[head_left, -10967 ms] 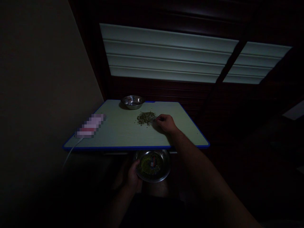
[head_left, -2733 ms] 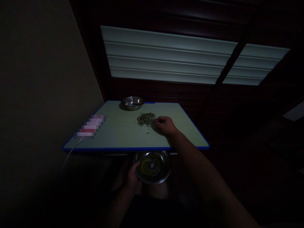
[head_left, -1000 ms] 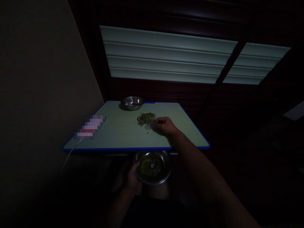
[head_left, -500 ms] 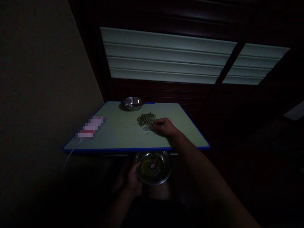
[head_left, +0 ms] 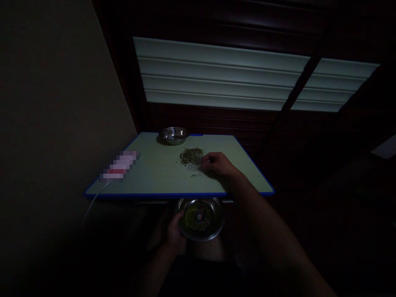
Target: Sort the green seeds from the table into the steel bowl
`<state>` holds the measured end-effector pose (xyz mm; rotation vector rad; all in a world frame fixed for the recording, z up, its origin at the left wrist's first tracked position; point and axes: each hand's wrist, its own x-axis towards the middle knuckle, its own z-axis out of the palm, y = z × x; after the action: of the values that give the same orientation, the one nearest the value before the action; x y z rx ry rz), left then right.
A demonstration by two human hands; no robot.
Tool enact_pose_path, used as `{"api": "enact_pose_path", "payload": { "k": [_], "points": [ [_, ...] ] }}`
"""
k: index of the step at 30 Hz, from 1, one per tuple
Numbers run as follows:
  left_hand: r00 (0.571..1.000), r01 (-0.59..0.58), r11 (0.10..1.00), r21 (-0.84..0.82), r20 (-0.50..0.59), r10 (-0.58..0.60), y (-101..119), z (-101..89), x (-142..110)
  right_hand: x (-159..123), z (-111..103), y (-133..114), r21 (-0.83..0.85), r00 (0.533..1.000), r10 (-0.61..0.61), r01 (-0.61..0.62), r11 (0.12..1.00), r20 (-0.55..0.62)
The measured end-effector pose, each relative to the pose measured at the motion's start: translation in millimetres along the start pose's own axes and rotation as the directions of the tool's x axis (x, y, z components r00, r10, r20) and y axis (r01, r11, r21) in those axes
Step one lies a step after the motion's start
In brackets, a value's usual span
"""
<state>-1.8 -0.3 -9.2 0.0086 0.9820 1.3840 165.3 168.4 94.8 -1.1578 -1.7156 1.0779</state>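
My right hand rests on a pale green table with a blue edge, fingers curled just right of a small heap of green-brown grains. A small pale thing sits at its fingertips; I cannot make it out. A few loose grains lie in front of the heap. Below the table's near edge, my left hand grips the rim of a steel bowl that holds more of the same grains.
An empty steel bowl stands at the table's far edge. A blurred pinkish object with a white cable lies at the left. A wall rises on the left; slatted shutters stand behind. The room is very dark.
My right hand has drawn slightly back from the heap, and a few grains now lie apart in front of it. The left hand and its bowl have stayed put.
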Motion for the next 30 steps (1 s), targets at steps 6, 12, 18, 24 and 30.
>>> {"api": "enact_pose_path", "payload": {
  "k": [6,12,18,24,30],
  "points": [
    [0.999,-0.014,0.999,0.037,0.042,0.012,-3,-5.8,5,-8,-13,2,-0.098,0.991,0.132,-0.135,0.986,-0.038],
    [0.997,-0.071,0.997,-0.035,0.023,0.072,1,-3.2,4,-5,-1,-4,-0.238,0.985,0.171,-0.174,0.956,-0.035],
    [0.991,-0.137,0.984,-0.116,-0.020,0.136,6,6.1,-5,-6,15,-11,-0.201,0.979,0.202,-0.191,0.961,0.032],
    [0.989,-0.146,0.981,-0.130,-0.013,0.145,5,4.0,-3,-18,24,-20,-0.166,0.973,0.192,-0.170,0.971,0.128],
    [0.983,-0.182,0.973,-0.140,-0.020,0.180,3,1.7,-1,-32,29,-30,-0.221,0.959,0.195,-0.149,0.964,0.204]
  ]
}}
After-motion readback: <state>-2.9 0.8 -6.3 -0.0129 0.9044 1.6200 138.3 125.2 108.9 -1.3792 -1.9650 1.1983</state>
